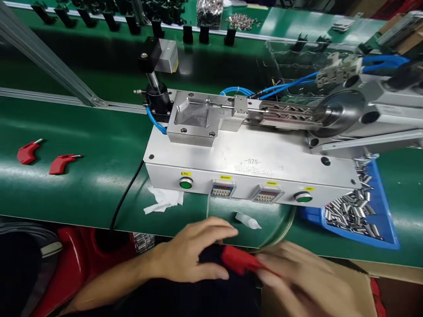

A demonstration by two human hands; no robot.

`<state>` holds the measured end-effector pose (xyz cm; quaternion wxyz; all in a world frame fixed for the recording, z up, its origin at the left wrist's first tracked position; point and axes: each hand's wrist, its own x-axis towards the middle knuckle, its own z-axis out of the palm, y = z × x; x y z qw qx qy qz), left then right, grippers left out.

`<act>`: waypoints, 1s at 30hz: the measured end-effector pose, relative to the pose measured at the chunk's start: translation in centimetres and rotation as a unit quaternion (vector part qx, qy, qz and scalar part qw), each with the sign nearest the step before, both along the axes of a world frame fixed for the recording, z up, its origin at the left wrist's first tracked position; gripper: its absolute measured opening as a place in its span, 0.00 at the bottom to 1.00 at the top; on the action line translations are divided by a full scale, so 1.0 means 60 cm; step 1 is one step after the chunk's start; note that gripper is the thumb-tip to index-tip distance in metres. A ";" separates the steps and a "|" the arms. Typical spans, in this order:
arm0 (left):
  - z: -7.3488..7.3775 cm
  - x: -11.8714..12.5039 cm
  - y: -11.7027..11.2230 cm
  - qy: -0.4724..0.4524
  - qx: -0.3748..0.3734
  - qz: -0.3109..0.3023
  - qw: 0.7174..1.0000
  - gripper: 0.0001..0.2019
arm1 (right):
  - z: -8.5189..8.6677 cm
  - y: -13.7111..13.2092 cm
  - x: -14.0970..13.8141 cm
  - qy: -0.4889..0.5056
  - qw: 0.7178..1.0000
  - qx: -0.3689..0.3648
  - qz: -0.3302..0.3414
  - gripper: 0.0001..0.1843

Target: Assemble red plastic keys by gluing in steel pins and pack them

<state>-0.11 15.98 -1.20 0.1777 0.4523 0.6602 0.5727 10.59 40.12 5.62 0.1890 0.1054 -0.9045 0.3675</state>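
Note:
Low in the head view, in front of the bench edge, my right hand (297, 273) is closed on a red plastic part (236, 259), its fingers pinching the right end. Both the hand and the part are blurred by motion. My left hand (194, 248) is held just left of the part, thumb and fingers spread apart with nothing gripped. Beyond my hands stands a grey machine box (253, 152) with a metal fixture block (193, 116) on top. Two curved red parts (62, 164) with metal pins lie on the bench at the left.
A blue bin (393, 224) of metal tubes (350, 213) stands at the machine's right end. A small white bottle (247, 220) and crumpled tissue (163, 199) lie before the machine. A black cable (127, 193) runs off the bench edge. Black parts (187, 34) line the rail behind.

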 end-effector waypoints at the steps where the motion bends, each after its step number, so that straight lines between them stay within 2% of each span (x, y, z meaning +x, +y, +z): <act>1: -0.007 0.012 0.008 -0.022 0.016 0.003 1.000 0.21 | -0.010 -0.021 -0.010 -0.005 0.999 -0.013 0.038 0.07; 3: -0.018 0.028 0.013 -0.082 0.016 0.036 0.996 0.16 | -0.034 -0.040 -0.019 0.006 0.998 0.000 0.059 0.10; 5: -0.028 0.034 0.005 -0.189 -0.011 0.090 0.978 0.18 | -0.064 -0.034 -0.013 0.087 0.996 0.021 -0.016 0.16; 7: -0.036 0.032 -0.007 -0.330 -0.023 0.140 0.933 0.23 | -0.099 -0.020 -0.001 0.179 0.975 0.001 -0.129 0.25; 9: -0.042 0.025 -0.016 -0.440 -0.007 0.173 0.881 0.25 | -0.136 -0.012 0.006 0.158 0.961 -0.033 -0.223 0.34; 10: -0.044 0.022 -0.019 -0.470 0.005 0.184 0.863 0.26 | -0.152 -0.013 0.007 0.107 0.962 -0.038 -0.249 0.36; 12: -0.046 0.015 -0.022 -0.485 0.023 0.204 0.850 0.27 | -0.179 -0.022 0.006 -0.003 0.967 -0.019 -0.254 0.28; 14: -0.046 0.011 -0.023 -0.476 0.032 0.220 0.851 0.26 | -0.193 -0.035 0.003 -0.051 0.971 0.003 -0.232 0.16; 16: -0.045 0.010 -0.024 -0.458 0.031 0.230 0.858 0.25 | -0.195 -0.044 0.000 -0.077 0.976 -0.015 -0.202 0.10; 18: -0.044 0.011 -0.026 -0.428 0.027 0.235 0.873 0.23 | -0.187 -0.048 -0.002 -0.105 0.977 -0.072 -0.173 0.09; 21: -0.044 0.014 -0.030 -0.371 0.014 0.237 0.898 0.18 | -0.160 -0.054 -0.008 -0.141 0.971 -0.161 -0.108 0.09; 23: -0.043 0.016 -0.031 -0.337 -0.003 0.239 0.911 0.16 | -0.140 -0.062 -0.017 -0.149 0.967 -0.193 -0.077 0.07; 26: -0.043 0.018 -0.031 -0.307 -0.024 0.243 0.920 0.15 | -0.119 -0.078 -0.032 -0.133 0.965 -0.214 -0.073 0.06; 30: -0.040 0.016 -0.034 -0.284 -0.029 0.247 0.926 0.15 | -0.112 -0.094 -0.043 -0.120 0.958 -0.243 -0.098 0.09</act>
